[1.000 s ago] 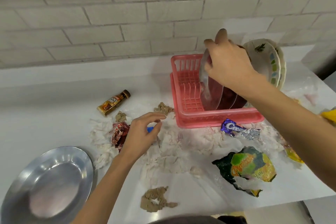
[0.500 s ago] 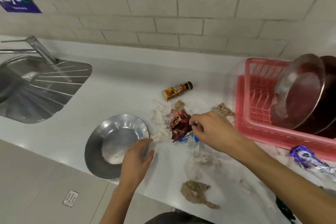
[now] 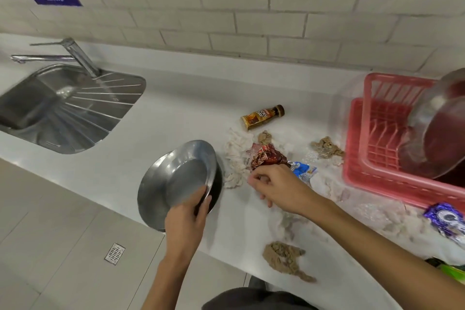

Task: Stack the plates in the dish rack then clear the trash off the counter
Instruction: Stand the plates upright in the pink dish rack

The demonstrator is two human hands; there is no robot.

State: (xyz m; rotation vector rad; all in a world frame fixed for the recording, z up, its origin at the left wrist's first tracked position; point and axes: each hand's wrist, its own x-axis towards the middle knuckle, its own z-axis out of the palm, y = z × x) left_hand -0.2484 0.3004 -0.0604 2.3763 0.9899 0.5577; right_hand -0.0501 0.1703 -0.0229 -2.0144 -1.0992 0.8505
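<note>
So the left hand is clamped on the near rim of a round stainless steel plate, thumb lying on the inside face and the other fingers tucked underneath. The plate is at the near edge of the white table, hanging over it a bit. It's tilted, with the far-right rim up off the surface and dark shadow under it. The left forearm comes straight up from below, wrist pretty much in line.

The right hand is palm-down just right of the plate, not touching it. Its fingers curl down into the shredded white tissue, right against the near side of a crumpled red foil wrapper. Honestly can't tell if it's got hold of anything. That forearm runs in diagonally from the right.

The pink plastic dish rack sits at the right end of the table, with a clear glass plate leaning on edge in it and a dark red plate right behind. A small brown bottle lies on its side toward the back, and a brown paper wad sits near the front edge.
</note>
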